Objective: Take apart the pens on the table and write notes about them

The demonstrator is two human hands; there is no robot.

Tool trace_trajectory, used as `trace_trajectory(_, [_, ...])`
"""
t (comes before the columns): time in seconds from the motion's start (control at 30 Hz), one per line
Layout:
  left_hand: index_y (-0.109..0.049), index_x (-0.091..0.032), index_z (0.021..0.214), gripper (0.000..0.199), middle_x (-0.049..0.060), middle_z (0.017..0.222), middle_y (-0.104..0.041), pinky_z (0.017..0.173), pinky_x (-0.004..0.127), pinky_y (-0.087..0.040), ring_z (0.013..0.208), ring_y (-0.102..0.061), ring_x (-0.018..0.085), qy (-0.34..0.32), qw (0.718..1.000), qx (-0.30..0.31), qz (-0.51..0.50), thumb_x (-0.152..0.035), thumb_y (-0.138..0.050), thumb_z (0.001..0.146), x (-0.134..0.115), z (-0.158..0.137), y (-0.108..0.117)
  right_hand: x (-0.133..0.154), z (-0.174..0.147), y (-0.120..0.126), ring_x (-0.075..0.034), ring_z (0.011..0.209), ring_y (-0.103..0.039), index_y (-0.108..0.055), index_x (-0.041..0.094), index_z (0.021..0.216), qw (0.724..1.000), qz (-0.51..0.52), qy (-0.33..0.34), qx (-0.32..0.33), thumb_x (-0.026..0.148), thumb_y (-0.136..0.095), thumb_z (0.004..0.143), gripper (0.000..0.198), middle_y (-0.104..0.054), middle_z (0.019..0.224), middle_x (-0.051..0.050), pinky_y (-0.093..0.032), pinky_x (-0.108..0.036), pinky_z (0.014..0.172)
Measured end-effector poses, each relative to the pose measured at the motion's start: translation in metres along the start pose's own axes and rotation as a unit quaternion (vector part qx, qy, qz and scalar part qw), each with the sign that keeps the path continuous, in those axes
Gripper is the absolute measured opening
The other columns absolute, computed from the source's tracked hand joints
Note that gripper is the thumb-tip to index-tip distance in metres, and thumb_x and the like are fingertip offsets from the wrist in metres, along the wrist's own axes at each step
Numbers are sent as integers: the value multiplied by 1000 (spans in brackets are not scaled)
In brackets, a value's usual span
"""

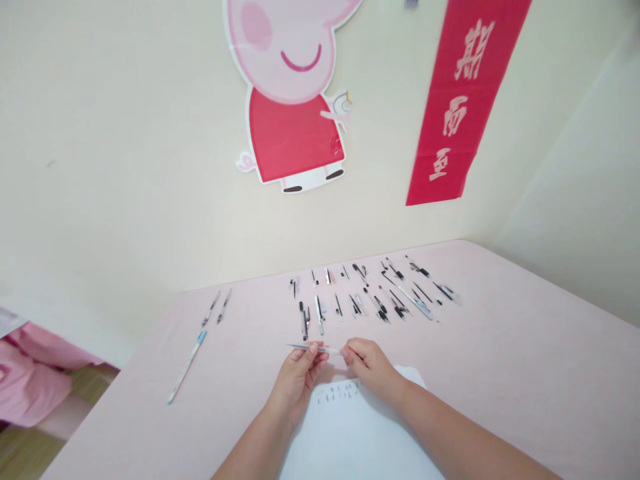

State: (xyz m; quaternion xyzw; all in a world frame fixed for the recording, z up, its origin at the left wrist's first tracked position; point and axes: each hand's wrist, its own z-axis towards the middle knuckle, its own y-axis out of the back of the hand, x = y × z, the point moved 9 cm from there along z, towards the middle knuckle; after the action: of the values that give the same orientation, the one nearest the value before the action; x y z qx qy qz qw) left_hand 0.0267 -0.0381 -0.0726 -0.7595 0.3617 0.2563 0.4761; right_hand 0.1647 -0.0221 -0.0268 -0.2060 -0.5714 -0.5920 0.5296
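Observation:
A thin pen refill (330, 351), dark toward its pointed left end and clear toward the right, is held level above the near part of the table. My left hand (299, 375) pinches it between thumb and fingers near the dark end. At the clear end, the fingers of my right hand (371, 365) are closed around it, hiding that tip. Beneath my forearms lies a white sheet of paper (365, 433) with small dark marks along its top. Just beyond my hands are pen parts, among them a black pen piece (303, 321) and a silvery pen barrel (319, 316).
Several groups of pen parts (381, 308) lie in rows toward the wall on the pink table (240, 373). On the left are two clear pens (224, 307) and a pale pen with a blue end (186, 369). A cartoon pig cutout (297, 137) hangs on the wall.

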Motion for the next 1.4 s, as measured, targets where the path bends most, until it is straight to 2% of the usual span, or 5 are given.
trace_trajectory(0.33, [-67, -7, 77, 14, 6, 66, -67, 57, 15, -55, 58, -65, 9, 1, 1000, -1, -22, -4, -54, 83, 0, 3, 0, 3, 0, 6, -12, 61, -46, -53, 17, 70, 999, 18, 5, -27, 29, -53, 82, 17, -49, 66, 1, -36, -23, 59])
trace_trajectory(0.6, [-67, -7, 77, 8, 6, 66, -67, 58, 15, -55, 59, -65, 9, -6, 1000, 16, -15, -5, -59, 80, -1, 2, -2, -1, 0, 2, -13, 60, -48, -55, 16, 63, 1000, 5, 3, 0, 38, -33, 92, 42, -50, 59, 0, -36, -25, 60])
trace_trajectory(0.93, [-66, -8, 77, 10, 5, 71, -67, 59, 15, -55, 60, -64, 8, -13, 1000, 19, -19, -6, -58, 82, 0, 3, -1, -2, 1, 5, -12, 60, -47, -55, 17, 73, 1000, 10, -11, -24, 28, -54, 81, 13, -51, 65, 1, -36, -23, 57])
trace_trajectory(1.2, [-66, -9, 78, 4, 4, 71, -66, 60, 15, -55, 61, -63, 8, -15, 999, 31, -18, -8, -62, 79, -1, 4, -2, -3, 1, 3, -13, 60, -49, -55, 16, 64, 1000, -8, -6, -2, 35, -36, 91, 39, -52, 60, 0, -36, -25, 60])
trace_trajectory(1.4, [-65, -9, 78, 3, 5, 72, -67, 59, 15, -54, 61, -63, 9, -18, 999, 32, -21, -8, -63, 79, -2, 3, -4, -1, 2, 5, -13, 60, -47, -55, 17, 68, 1000, -15, -15, -21, 26, -49, 82, 18, -52, 64, 1, -36, -24, 59])
